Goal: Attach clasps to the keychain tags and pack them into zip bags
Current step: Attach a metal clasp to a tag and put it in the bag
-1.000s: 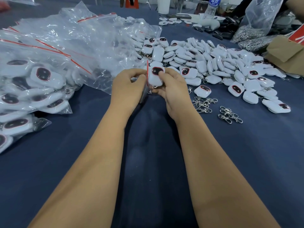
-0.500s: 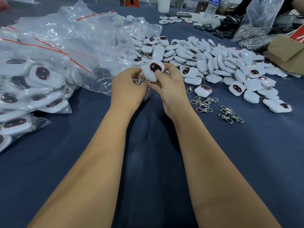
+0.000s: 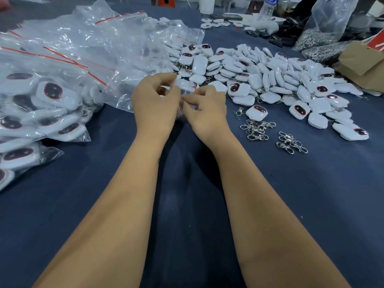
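Head view: both hands, left (image 3: 154, 102) and right (image 3: 204, 110), pinch a small zip bag (image 3: 187, 88) holding one white tag above the cloth; filled bags (image 3: 41, 104) heaped left, but a large loose tag pile (image 3: 270, 80) and spare clasps (image 3: 257, 128) remain, so much is left.

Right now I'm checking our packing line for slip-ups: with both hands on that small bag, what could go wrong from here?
1. The left hand and right hand pinch the small zip bag with a tag inside; the seal may close only partly, and it is too blurred to confirm.
2. The empty zip bags overlap the loose tags, so unpacked tags could hide underneath.
3. The loose clasps lie tangled, so one pick may drag several.
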The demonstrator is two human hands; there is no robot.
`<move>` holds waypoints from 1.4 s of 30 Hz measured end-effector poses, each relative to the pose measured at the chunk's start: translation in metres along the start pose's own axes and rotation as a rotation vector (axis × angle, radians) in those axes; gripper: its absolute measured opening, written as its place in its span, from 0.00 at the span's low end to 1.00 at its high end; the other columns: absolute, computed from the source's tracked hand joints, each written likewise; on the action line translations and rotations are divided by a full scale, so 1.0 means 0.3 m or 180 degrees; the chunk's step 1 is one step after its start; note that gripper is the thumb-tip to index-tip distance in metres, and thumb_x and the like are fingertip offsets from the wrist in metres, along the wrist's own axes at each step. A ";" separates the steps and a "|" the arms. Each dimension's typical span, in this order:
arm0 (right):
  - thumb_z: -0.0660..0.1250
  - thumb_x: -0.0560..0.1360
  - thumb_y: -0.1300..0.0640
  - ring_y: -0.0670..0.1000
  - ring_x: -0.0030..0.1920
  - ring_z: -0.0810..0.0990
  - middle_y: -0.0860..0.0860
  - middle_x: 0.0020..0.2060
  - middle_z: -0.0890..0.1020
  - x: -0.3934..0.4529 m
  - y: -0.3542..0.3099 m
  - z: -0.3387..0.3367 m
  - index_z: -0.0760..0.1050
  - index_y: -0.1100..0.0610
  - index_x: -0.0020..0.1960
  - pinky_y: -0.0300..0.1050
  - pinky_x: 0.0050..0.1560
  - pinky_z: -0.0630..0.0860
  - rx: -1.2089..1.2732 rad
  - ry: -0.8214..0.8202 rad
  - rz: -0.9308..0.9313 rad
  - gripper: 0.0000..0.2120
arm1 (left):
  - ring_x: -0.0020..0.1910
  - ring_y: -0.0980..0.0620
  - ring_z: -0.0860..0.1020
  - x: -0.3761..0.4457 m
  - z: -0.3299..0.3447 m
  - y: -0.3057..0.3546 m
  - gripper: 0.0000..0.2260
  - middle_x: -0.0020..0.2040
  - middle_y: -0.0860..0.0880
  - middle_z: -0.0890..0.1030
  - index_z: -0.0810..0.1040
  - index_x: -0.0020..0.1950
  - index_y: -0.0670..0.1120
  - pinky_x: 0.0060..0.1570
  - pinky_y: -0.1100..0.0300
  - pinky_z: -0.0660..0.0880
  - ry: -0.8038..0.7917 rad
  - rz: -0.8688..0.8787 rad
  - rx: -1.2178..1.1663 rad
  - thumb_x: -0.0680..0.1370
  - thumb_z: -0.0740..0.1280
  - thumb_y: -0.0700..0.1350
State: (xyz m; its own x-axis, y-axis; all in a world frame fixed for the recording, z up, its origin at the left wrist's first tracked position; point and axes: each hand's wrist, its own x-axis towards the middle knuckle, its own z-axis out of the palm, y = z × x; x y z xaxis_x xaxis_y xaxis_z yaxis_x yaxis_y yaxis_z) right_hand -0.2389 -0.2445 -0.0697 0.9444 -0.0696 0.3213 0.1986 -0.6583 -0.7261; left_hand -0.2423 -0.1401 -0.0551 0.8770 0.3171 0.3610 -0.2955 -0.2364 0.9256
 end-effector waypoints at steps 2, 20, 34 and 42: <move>0.65 0.79 0.51 0.55 0.61 0.70 0.47 0.53 0.71 -0.003 -0.005 0.007 0.83 0.49 0.56 0.50 0.64 0.66 -0.0255 -0.0152 -0.0240 0.11 | 0.39 0.63 0.77 0.004 -0.001 -0.002 0.10 0.49 0.53 0.83 0.83 0.52 0.49 0.42 0.72 0.72 0.0191 -0.0134 -0.0238 0.75 0.66 0.38; 0.60 0.76 0.53 0.60 0.71 0.64 0.59 0.67 0.71 0.003 0.046 -0.087 0.66 0.56 0.71 0.60 0.74 0.49 -0.1882 0.0404 0.0982 0.24 | 0.38 0.63 0.74 0.003 0.029 -0.051 0.13 0.49 0.53 0.78 0.82 0.57 0.49 0.40 0.67 0.68 -0.0720 0.0047 0.1007 0.74 0.65 0.40; 0.60 0.75 0.62 0.58 0.64 0.67 0.55 0.65 0.71 0.002 0.039 -0.078 0.70 0.56 0.67 0.48 0.60 0.64 -0.1503 0.0249 0.0726 0.20 | 0.51 0.63 0.77 0.006 0.011 -0.034 0.13 0.48 0.62 0.81 0.84 0.51 0.56 0.42 0.75 0.68 -0.0284 -0.0142 0.0762 0.75 0.64 0.41; 0.58 0.82 0.52 0.59 0.62 0.69 0.55 0.62 0.73 0.013 0.052 -0.070 0.73 0.57 0.63 0.51 0.59 0.65 -0.1751 0.0247 0.0468 0.14 | 0.33 0.63 0.75 -0.006 0.029 -0.037 0.16 0.40 0.62 0.81 0.80 0.38 0.61 0.32 0.74 0.67 -0.0714 -0.0202 0.0537 0.72 0.62 0.39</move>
State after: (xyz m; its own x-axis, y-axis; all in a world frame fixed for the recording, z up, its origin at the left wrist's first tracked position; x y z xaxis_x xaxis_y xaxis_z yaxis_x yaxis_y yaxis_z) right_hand -0.2378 -0.2708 -0.0668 0.9256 -0.2310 0.2997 -0.1185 -0.9292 -0.3502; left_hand -0.2373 -0.1460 -0.0671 0.9592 0.1295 0.2513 -0.1866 -0.3779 0.9068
